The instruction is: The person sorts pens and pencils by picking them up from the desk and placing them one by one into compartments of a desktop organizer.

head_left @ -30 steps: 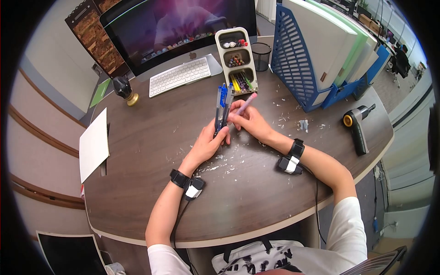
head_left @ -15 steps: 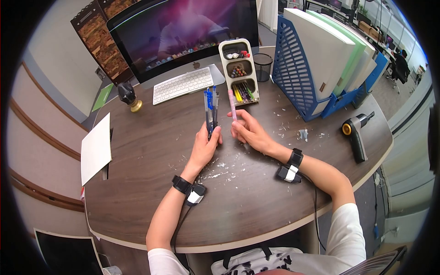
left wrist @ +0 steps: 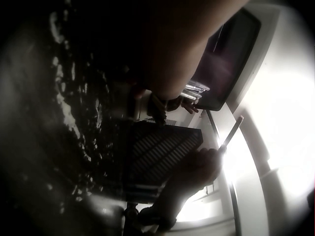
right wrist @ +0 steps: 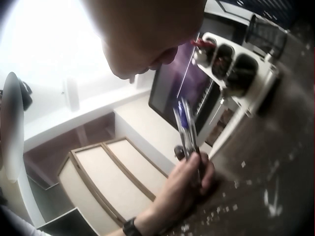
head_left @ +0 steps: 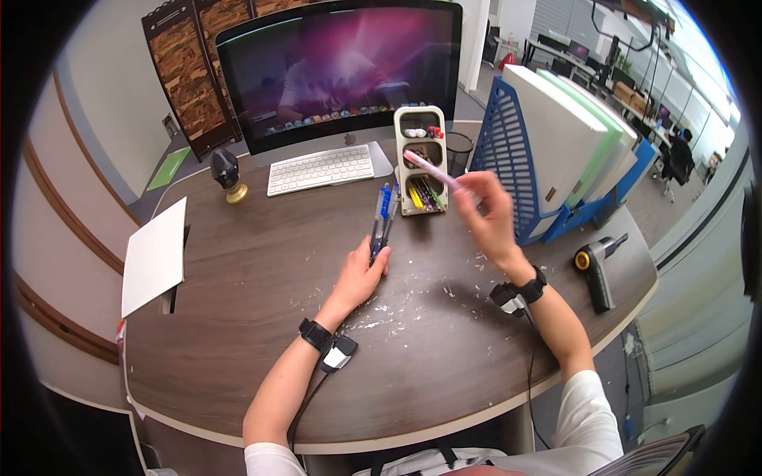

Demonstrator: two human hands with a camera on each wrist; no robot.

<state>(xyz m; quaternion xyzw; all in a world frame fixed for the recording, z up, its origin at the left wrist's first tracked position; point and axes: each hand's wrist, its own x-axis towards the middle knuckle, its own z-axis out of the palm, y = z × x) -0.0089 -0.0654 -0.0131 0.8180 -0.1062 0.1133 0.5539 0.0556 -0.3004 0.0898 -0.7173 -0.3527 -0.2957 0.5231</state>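
My left hand [head_left: 361, 274] grips several clear-barrelled pens [head_left: 384, 214] with blue and dark parts, standing upright above the desk. The right hand [head_left: 490, 214] is raised to the right of the desk organizer [head_left: 399, 170], pinching a slim pink pen [head_left: 431, 168]. That pen slants up to the left and overlaps the organizer's middle compartment in the head view. Red and white items fill the top compartment; yellow and green pens stand in the lowest. In the right wrist view the pens [right wrist: 186, 128] rise from the left fist. The left wrist view shows the pink pen [left wrist: 234, 132] lifted high.
Behind are a keyboard [head_left: 321, 169], a monitor [head_left: 341, 67] and a mesh cup [head_left: 459, 155]. A blue file rack [head_left: 502, 131] stands right, near a black handheld device [head_left: 594, 274] with a yellow ring. Pale scraps [head_left: 373, 313] litter the desk. A white board [head_left: 155, 254] lies left.
The right hand has moved away from the left hand, up and to the right, carrying the pink pen, which now tilts left. The left hand keeps its pens. The head view has shifted.
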